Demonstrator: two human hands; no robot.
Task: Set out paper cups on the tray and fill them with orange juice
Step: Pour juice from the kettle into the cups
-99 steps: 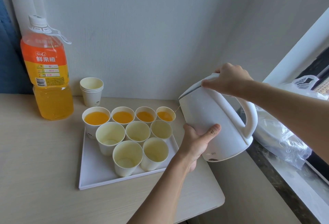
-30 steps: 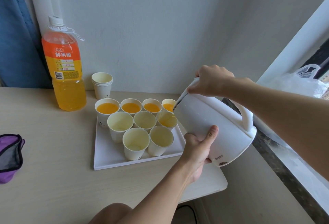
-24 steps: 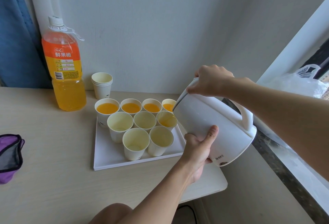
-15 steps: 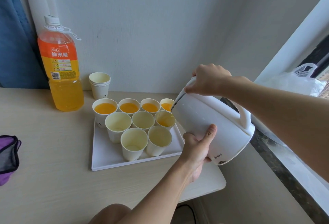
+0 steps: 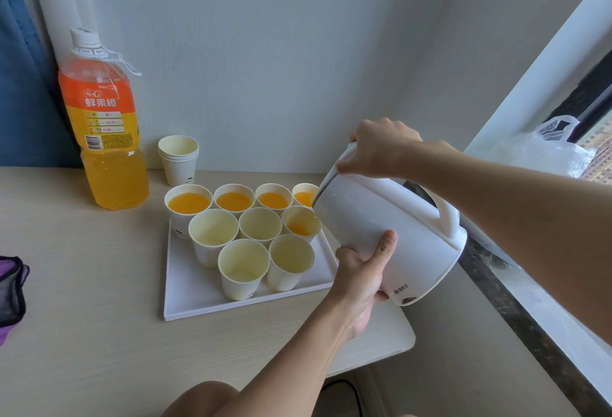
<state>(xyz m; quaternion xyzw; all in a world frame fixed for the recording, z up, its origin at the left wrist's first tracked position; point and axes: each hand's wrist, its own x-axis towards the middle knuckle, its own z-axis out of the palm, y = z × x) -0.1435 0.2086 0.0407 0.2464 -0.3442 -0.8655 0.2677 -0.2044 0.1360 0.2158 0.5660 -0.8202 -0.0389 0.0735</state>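
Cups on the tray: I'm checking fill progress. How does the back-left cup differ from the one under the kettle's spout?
The back-left cup is filled high with juice; the cup under the spout is only partly filled. The back-left cup stands clear of the kettle; the cup under the spout has the kettle tipped over its rim. Both are upright pale paper cups on the tray.

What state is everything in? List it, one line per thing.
back-row cups: four, filled
middle-row right cup: partly filled
other four cups: empty
kettle: tilted, pouring juice into the middle-row right cup
juice bottle: upright, capped, partly full
spare cup stack: upright, off the tray
left hand: holds the kettle's body
right hand: grips the kettle's top
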